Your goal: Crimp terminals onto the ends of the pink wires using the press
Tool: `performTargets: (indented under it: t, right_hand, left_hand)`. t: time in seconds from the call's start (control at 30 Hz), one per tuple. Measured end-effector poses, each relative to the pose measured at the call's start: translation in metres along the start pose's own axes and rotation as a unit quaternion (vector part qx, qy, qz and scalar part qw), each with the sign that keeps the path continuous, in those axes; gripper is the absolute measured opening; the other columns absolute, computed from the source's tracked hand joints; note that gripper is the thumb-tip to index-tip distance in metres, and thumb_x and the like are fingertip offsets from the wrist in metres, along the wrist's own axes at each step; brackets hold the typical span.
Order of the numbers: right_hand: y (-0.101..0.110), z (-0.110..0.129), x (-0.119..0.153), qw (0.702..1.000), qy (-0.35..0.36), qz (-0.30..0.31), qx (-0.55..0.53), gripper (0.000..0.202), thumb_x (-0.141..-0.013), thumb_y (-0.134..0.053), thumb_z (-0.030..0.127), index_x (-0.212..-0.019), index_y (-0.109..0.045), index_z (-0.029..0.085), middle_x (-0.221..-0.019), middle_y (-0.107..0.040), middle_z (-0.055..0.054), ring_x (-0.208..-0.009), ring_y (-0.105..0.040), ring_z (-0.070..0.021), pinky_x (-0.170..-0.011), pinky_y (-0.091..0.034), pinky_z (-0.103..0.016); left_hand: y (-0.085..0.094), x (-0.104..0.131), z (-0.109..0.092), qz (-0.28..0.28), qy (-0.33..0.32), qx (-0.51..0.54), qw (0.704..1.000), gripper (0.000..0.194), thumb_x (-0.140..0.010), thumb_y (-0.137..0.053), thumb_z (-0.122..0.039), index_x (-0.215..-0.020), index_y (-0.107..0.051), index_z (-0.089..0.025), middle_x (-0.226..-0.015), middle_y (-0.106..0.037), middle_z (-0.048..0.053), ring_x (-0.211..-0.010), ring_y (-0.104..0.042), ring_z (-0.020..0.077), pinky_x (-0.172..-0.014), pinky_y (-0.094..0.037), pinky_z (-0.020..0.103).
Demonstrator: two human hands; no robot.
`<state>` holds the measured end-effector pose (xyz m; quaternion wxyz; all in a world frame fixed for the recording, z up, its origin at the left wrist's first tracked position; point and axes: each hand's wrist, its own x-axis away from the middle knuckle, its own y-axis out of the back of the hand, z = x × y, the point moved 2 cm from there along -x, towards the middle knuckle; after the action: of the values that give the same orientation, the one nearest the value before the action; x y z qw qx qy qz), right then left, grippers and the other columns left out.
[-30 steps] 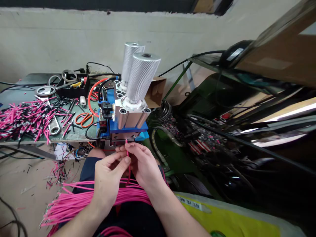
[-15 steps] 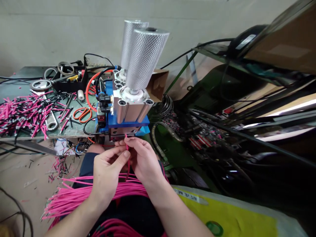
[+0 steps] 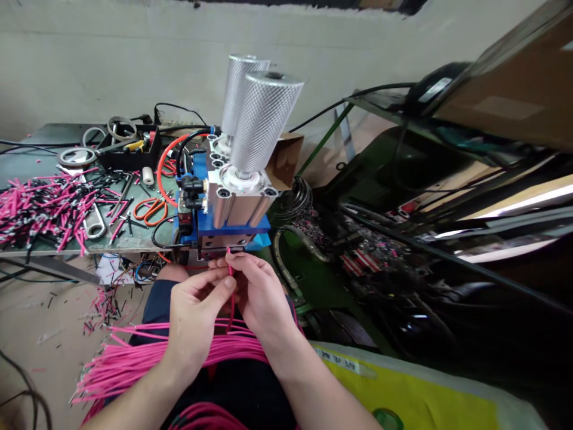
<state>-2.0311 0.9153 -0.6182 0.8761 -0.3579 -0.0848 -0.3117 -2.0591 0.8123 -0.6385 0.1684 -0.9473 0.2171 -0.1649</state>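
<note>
Pink wire [image 3: 231,280] stands upright, its tip right at the mouth of the blue pneumatic press [image 3: 233,224] on the workbench's front edge. Left hand [image 3: 197,316] and right hand [image 3: 262,298] both pinch it; pink wire bundle [image 3: 147,361] lies across the lap.

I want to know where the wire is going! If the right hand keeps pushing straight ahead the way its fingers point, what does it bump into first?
Probably the machine: the right hand pinches a pink wire whose tip points at its front. Depth is hard to judge.
</note>
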Motion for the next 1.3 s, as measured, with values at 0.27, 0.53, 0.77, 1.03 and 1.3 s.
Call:
performTargets:
  t: [0.27, 0.53, 0.77, 1.03, 1.3]
  right_hand:
    - [-0.002, -0.0004, 0.0005, 1.0, 0.016, 0.014, -0.003, 0.016, -0.059, -0.085, 0.031, -0.064, -0.073, 0.022, -0.07, -0.075, -0.004, -0.079, -0.073, -0.0254, -0.063, -0.055, -0.032]
    - [-0.0015, 0.0012, 0.0017, 0.999, 0.037, -0.007, 0.007, 0.013, -0.059, -0.083, 0.029, -0.063, -0.073, 0.022, -0.066, -0.072, -0.001, -0.067, -0.068, -0.0199, -0.056, -0.048, -0.028]
    - [-0.0038, -0.0003, 0.0015, 0.999, 0.028, -0.04, -0.004, 0.013, -0.055, -0.083, 0.027, -0.061, -0.073, 0.022, -0.061, -0.069, 0.001, -0.055, -0.061, -0.0154, -0.045, -0.037, -0.024]
    - [-0.0078, -0.0007, 0.0048, 0.999, 0.021, -0.048, -0.003, 0.012, -0.059, -0.081, 0.029, -0.062, -0.076, 0.018, -0.066, -0.074, -0.003, -0.053, -0.06, -0.0142, -0.049, -0.041, -0.025]
    - [-0.0099, 0.0008, 0.0044, 0.998, 0.022, -0.058, -0.003, 0.012, -0.057, -0.079, 0.029, -0.06, -0.075, 0.019, -0.064, -0.073, -0.003, -0.048, -0.056, -0.0125, -0.039, -0.03, -0.023]
  left_hand:
    - [0.0009, 0.0007, 0.0001, -0.007, -0.01, -0.01, 1.0, 0.034, -0.072, -0.092, -0.036, -0.101, -0.085, -0.018, -0.091, -0.082, 0.009, -0.073, -0.071, 0.0164, -0.063, -0.059, 0.022]
    - [0.0012, -0.0016, -0.0013, -0.002, -0.024, -0.02, 1.0, 0.027, -0.074, -0.091, -0.03, -0.099, -0.085, -0.02, -0.087, -0.081, 0.005, -0.074, -0.07, 0.0141, -0.068, -0.06, 0.02]
    - [0.0, -0.0025, -0.0009, 0.001, -0.025, -0.009, 1.0, 0.023, -0.076, -0.09, -0.029, -0.096, -0.086, -0.02, -0.084, -0.08, 0.005, -0.074, -0.069, 0.0134, -0.066, -0.058, 0.019]
    - [0.0014, -0.0015, -0.0008, -0.001, -0.011, 0.025, 1.0, 0.025, -0.074, -0.092, -0.031, -0.096, -0.085, -0.021, -0.082, -0.079, 0.002, -0.067, -0.065, 0.0092, -0.062, -0.055, 0.016]
    - [-0.0015, -0.0025, -0.0049, 0.021, 0.001, 0.048, 0.999, 0.019, -0.075, -0.092, -0.031, -0.086, -0.084, -0.018, -0.067, -0.069, -0.003, -0.061, -0.06, 0.0059, -0.061, -0.053, 0.014]
